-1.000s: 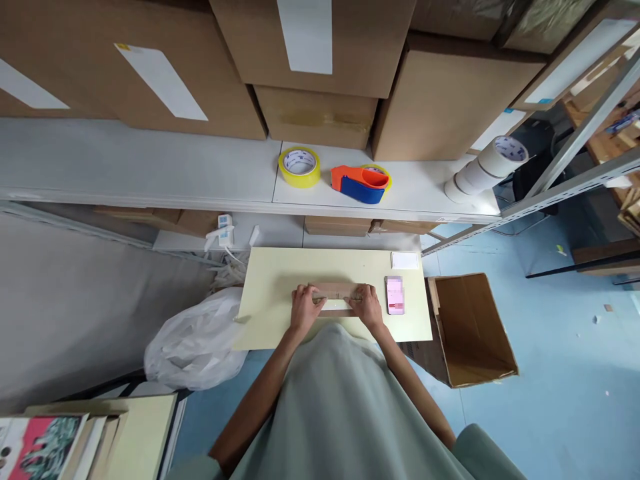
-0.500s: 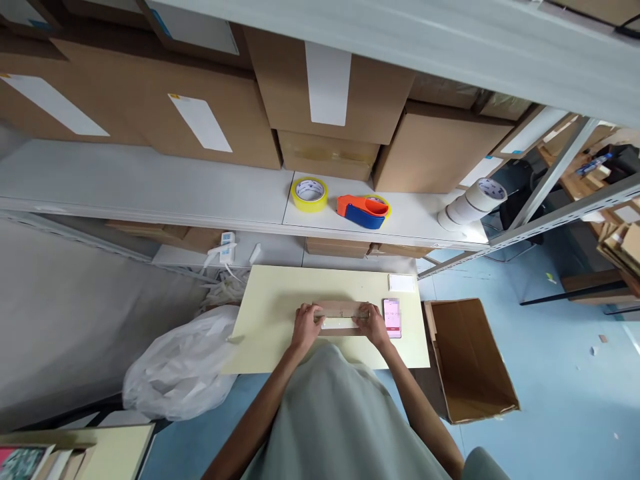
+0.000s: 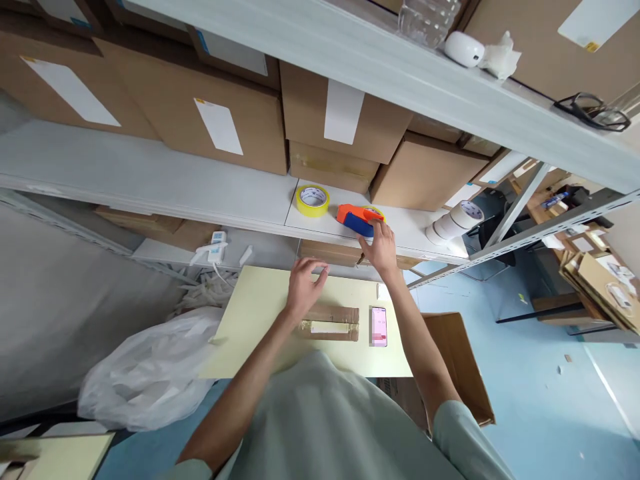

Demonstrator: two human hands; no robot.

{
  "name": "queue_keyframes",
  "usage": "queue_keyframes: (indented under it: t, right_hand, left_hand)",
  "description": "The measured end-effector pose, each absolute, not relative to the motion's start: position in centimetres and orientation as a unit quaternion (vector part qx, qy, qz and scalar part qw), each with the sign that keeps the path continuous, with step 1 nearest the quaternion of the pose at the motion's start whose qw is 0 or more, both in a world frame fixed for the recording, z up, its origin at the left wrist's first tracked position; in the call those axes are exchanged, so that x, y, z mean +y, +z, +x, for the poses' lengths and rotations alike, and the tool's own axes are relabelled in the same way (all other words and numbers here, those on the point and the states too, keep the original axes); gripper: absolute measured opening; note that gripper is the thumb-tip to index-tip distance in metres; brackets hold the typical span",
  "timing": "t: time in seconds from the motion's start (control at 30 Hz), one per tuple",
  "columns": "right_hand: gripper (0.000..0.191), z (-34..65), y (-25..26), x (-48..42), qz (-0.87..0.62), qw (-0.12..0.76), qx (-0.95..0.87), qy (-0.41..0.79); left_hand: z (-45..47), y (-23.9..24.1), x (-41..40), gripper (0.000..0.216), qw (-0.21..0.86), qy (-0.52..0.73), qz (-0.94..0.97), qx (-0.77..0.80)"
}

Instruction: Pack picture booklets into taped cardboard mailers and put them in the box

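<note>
On the pale yellow table (image 3: 240, 333) lies a small flat brown cardboard box (image 3: 334, 313) with clear tape and a white strip across it. My left hand (image 3: 303, 288) hovers over the box's upper left corner, fingers curved and apart, holding nothing. At the shelf edge my right hand (image 3: 382, 248) reaches to an orange and blue tape dispenser (image 3: 356, 221). Its fingertips overlap the dispenser's right end; thumb and fingers are spread, and I cannot tell if they touch it. A small dark brown thing (image 3: 360, 260) shows just below the thumb, too small to name.
A yellow tape roll (image 3: 313, 201) and white rolls (image 3: 455, 222) stand on the shelf (image 3: 240, 190). A phone (image 3: 379, 327) lies right of the box. Left of the table is a white plastic bag (image 3: 150, 373); to the right, an open carton (image 3: 465, 367). Glasses (image 3: 593, 112) rest on the upper beam.
Both hands have let go of the cardboard box, which stays on the table. My right hand has moved up to the tape dispenser; my left has lifted up and away. The view has shifted.
</note>
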State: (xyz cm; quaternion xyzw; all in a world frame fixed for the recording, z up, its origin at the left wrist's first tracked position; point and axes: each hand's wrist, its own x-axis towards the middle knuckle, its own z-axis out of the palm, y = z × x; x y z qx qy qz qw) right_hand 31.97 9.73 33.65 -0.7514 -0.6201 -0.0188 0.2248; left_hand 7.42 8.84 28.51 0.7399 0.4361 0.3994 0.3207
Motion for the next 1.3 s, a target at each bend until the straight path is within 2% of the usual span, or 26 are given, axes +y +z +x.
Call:
queue_keyframes:
  t: [0.17, 0.33, 0.6, 0.8, 1.07, 1.3]
  right_hand:
    - [0.053, 32.9, 34.1, 14.5, -0.782, 0.106, -0.615, -0.005]
    - [0.054, 33.5, 33.5, 16.1, -0.783, 0.048, -0.620, -0.013]
    - [0.068, 31.4, 33.9, 13.6, -0.797, 0.037, -0.603, -0.023]
    - [0.069, 27.1, 34.8, 7.8, -0.778, 0.052, -0.626, 0.004]
    - [0.055, 22.0, 35.7, 1.9, -0.734, 0.115, -0.644, 0.182]
    - [0.052, 19.0, 35.8, -0.7, -0.717, 0.099, -0.617, 0.310]
  left_hand:
    - [6.1, 32.7, 8.4, 0.014, 0.354, 0.495, 0.686, 0.399]
    - [3.1, 34.5, 6.6, 0.023, 0.466, 0.528, 0.595, 0.388]
    - [-1.2, 34.9, 5.5, 0.043, 0.635, 0.494, 0.453, 0.385]
    - [-3.6, 33.5, 6.2, 0.042, 0.694, 0.489, 0.371, 0.377]
    - [-5.8, 30.0, 7.1, 0.036, 0.722, 0.460, 0.331, 0.397]
    - [-7.6, 27.4, 7.5, 0.035, 0.714, 0.413, 0.394, 0.406]
